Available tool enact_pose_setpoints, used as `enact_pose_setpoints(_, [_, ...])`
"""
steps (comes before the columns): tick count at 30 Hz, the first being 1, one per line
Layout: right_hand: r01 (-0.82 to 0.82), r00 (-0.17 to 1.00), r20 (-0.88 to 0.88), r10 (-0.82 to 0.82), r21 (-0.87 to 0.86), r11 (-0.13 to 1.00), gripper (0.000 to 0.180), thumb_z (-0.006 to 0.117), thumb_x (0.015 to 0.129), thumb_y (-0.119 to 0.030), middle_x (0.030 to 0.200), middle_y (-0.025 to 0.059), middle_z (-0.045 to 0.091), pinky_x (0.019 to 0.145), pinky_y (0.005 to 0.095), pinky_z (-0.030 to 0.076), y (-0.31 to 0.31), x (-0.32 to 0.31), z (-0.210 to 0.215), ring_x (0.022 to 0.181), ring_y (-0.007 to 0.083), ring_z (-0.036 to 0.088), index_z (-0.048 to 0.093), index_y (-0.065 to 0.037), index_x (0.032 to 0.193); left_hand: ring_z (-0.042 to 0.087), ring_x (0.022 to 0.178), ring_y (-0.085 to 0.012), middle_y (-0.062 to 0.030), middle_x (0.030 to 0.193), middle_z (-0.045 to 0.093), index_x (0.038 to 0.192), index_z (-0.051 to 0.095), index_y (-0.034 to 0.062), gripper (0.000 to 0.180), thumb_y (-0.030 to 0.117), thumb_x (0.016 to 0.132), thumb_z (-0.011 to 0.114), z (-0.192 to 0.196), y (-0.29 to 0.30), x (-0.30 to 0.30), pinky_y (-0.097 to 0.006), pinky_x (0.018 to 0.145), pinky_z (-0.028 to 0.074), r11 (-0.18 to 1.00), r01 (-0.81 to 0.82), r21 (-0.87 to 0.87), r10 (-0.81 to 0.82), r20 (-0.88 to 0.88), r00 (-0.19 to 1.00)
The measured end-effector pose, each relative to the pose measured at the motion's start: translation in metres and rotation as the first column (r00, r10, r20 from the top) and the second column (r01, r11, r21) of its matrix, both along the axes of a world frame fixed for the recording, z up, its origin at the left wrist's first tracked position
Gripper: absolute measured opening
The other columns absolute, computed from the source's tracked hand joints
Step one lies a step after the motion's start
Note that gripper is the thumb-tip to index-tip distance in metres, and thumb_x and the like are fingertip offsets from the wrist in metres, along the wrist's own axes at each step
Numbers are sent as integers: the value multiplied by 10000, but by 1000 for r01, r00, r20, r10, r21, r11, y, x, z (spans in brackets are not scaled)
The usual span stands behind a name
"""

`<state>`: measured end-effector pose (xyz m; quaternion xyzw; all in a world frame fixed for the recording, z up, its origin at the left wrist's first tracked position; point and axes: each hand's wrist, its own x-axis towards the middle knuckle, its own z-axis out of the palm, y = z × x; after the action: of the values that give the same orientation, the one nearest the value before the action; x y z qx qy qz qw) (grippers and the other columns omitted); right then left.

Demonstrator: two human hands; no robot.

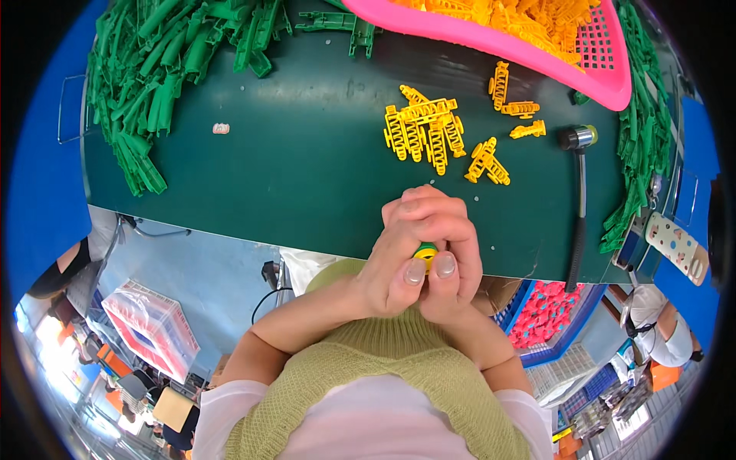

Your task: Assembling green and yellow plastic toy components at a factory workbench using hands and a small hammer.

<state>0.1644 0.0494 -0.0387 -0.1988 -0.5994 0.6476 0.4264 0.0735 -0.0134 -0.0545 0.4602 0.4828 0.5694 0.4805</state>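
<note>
My left hand (383, 264) and my right hand (461, 249) are clasped together at the table's near edge. Both close around a small green and yellow plastic part (425, 251); only its end shows, between the two thumbs. The rest of it is hidden by the fingers. Just beyond the hands lies a loose cluster of yellow ribbed plastic pieces (435, 126). A smaller group of similar yellow pieces (487, 162) is nearer on the right. Further right rests a mallet (580, 192) with a dark handle, its head pointing away from me.
A heap of green plastic channel pieces (165, 69) covers the far left of the green table (307, 169); another green pile (640, 138) lines the right. A pink basket (529, 60) of yellow pieces stands at the back. Below the table, a blue crate (553, 351) holds pink-red parts.
</note>
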Motion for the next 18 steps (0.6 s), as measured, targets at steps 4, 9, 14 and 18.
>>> enact_pose_setpoints(4, [81, 993, -91, -81, 4, 997, 260, 464, 953, -206, 1142, 198, 576, 968, 441, 402, -4, -2, -9, 1076, 306, 514, 544, 15, 1061, 495, 1087, -267, -149, 1147, 500, 1212, 450, -3, 599, 531, 972, 320, 3, 4, -5, -405, 982, 357, 998, 50, 50, -46, -84, 995])
enact_pose_setpoints(9, [134, 986, -97, -133, 12, 991, 222, 461, 931, -168, 1100, 199, 595, 927, 426, 435, -3, -6, -9, 1031, 297, 531, 559, 12, 1017, 496, 1040, -313, -185, 1116, 503, 1184, 474, -7, 533, 458, 986, 306, 5, 10, -1, -438, 969, 351, 985, -90, 149, 114, -158, 981])
enact_pose_setpoints(14, [155, 980, -123, -154, -4, 988, 204, 456, 912, -137, 1076, 195, 607, 936, 435, 430, -6, -9, -10, 1017, 301, 538, 565, 10, 1004, 501, 1014, -335, -203, 1110, 510, 1154, 501, -4, 462, 390, 989, 324, 5, 9, 8, -455, 955, 357, 958, -191, 213, 232, -184, 955])
enact_pose_setpoints(18, [172, 983, -76, -166, 71, 983, 259, 454, 963, -232, 1153, 188, 581, 960, 454, 407, -5, -7, -13, 1067, 316, 534, 571, -8, 1018, 517, 1025, -312, -187, 1160, 536, 1101, 550, 21, 328, 295, 970, 428, 2, 6, 14, -446, 928, 392, 949, -284, 135, 297, -89, 951])
